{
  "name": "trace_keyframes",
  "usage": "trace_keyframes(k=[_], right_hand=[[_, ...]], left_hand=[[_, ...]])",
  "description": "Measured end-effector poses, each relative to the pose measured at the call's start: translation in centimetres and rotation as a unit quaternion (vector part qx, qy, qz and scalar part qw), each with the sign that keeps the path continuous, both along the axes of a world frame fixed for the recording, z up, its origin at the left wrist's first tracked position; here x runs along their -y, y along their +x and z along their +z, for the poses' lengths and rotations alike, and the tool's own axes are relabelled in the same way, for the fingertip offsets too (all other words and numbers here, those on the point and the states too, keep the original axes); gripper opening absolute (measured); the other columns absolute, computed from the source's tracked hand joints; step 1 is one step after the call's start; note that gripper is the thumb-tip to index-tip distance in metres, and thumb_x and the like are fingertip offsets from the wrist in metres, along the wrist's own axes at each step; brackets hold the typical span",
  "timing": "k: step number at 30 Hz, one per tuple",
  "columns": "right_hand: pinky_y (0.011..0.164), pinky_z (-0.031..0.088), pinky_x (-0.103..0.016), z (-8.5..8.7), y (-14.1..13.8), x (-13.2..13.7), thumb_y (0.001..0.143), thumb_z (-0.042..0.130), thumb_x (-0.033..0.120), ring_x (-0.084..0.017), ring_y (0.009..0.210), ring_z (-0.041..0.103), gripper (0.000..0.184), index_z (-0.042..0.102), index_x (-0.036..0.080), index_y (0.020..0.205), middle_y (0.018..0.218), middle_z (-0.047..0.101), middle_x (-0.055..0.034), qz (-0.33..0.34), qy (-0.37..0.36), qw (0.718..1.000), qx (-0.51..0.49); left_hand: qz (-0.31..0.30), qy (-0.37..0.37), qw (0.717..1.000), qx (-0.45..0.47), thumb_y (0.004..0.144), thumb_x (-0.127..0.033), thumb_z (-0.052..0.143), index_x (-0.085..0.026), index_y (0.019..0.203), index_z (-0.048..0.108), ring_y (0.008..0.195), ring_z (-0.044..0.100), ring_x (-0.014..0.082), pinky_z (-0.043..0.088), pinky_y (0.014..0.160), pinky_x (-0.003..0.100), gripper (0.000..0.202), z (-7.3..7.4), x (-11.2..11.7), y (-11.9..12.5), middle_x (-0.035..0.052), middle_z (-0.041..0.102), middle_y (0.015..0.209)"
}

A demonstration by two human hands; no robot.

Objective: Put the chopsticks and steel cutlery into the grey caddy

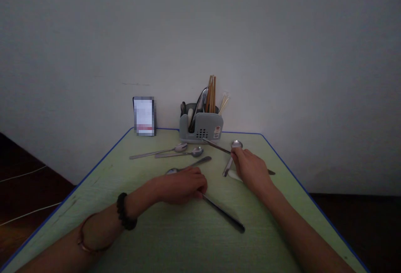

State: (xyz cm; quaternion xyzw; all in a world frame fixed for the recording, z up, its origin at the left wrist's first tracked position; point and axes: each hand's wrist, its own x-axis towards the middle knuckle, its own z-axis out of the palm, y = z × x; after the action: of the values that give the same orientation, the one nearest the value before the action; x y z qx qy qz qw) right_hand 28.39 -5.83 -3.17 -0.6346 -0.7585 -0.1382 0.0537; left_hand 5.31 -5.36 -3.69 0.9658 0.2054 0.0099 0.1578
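Note:
My left hand (183, 185) lies on the green table (156, 239) with its fingers curled over one end of a long dark-handled knife (224, 214). That knife runs toward me and to the right. A spoon (188, 166) lies just behind this hand. My right hand (250, 168) is closed around a thin metal utensil (216, 146) that points back left toward the grey cutlery holder (201, 127). Under that hand lie a spoon (233, 149) and a white object (233, 175).
Two more spoons (175, 151) lie side by side left of the holder, which stands against the wall with chopsticks and utensils upright in it. A small card (144, 116) stands at the table's back left. The table's blue edges drop to dark floor on both sides.

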Motion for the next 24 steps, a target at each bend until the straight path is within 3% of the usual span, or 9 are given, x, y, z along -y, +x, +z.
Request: trace_keyframes(k=[5, 12, 19, 24], right_hand=[[0.064, 0.036, -0.028, 0.3, 0.0, -0.1, 0.097, 0.032, 0.03, -0.021, 0.082, 0.063, 0.027, 0.055, 0.018, 0.103, 0.087, 0.066, -0.0089, -0.035, -0.032, 0.999, -0.016], [0.066, 0.038, -0.028, -0.8, -0.2, -0.2, 0.096, 0.034, 0.031, -0.021, 0.085, 0.063, 0.026, 0.056, 0.019, 0.102, 0.093, 0.067, -0.0072, -0.012, -0.091, 0.995, -0.05], [0.077, 0.041, -0.026, -1.5, -0.3, -0.1, 0.092, 0.042, 0.022, -0.017, 0.091, 0.058, 0.02, 0.061, 0.016, 0.094, 0.097, 0.063, -0.008, 0.064, -0.087, 0.988, -0.108], [0.079, 0.042, -0.03, -1.5, -0.2, -0.2, 0.088, 0.044, 0.018, -0.019, 0.088, 0.057, 0.02, 0.062, 0.014, 0.097, 0.098, 0.061, -0.0101, 0.099, -0.025, 0.982, -0.161]], left_hand=[[0.025, -0.112, 0.992, 0.043, 0.089, -0.021, 0.047, -0.018, 0.093, 0.054, 0.085, 0.054, 0.0167, 0.042, 0.077, 0.027, 0.009, 0.5, -1.4, -0.7, 0.0043, 0.06, 0.092], [0.042, -0.237, 0.959, 0.15, 0.091, -0.026, 0.046, -0.017, 0.098, 0.053, 0.07, 0.055, 0.0115, 0.041, 0.065, 0.022, 0.013, 0.7, -1.4, -0.7, 0.0007, 0.062, 0.079], [0.127, -0.253, 0.934, 0.22, 0.09, -0.031, 0.045, -0.014, 0.101, 0.057, 0.06, 0.047, 0.0085, 0.037, 0.055, 0.019, 0.023, 1.2, -2.1, -0.8, -0.0011, 0.06, 0.073], [0.148, -0.205, 0.946, 0.204, 0.089, -0.031, 0.046, -0.014, 0.101, 0.059, 0.059, 0.046, 0.0088, 0.037, 0.056, 0.019, 0.025, 2.0, -2.6, -1.4, -0.0014, 0.06, 0.072]])
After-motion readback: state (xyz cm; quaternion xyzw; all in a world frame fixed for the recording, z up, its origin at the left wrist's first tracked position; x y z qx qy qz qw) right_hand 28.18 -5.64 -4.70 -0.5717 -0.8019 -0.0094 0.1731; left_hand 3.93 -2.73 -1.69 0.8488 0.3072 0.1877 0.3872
